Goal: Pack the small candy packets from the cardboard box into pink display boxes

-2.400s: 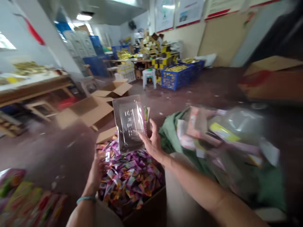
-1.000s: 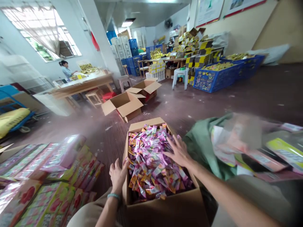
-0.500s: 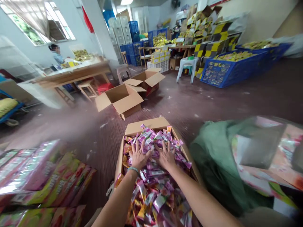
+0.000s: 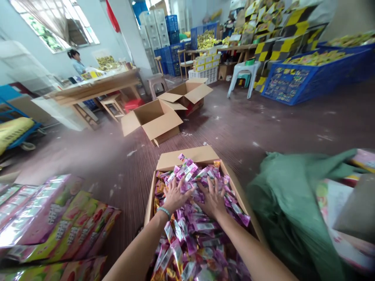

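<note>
A cardboard box (image 4: 184,158) stands open on the floor in front of me, filled with several small purple, pink and orange sachets (image 4: 190,238). My left hand (image 4: 175,195), with a teal band on the wrist, lies flat on the pile with fingers spread. My right hand (image 4: 213,199) lies beside it on the sachets, fingers also spread. Neither hand holds anything that I can see; the fingertips press into the packets.
Stacked colourful flat packs (image 4: 52,218) lie at my left. A green sack (image 4: 293,210) with printed packs sits at my right. Two empty open cartons (image 4: 158,119) stand on the floor ahead. Farther off are blue crates (image 4: 307,72), a white stool (image 4: 241,76), a wooden table (image 4: 96,88) and a person (image 4: 76,60).
A clear plastic tray held in my right hand earlier is gone from it. Both hands have moved down onto the sachets and lie side by side.
</note>
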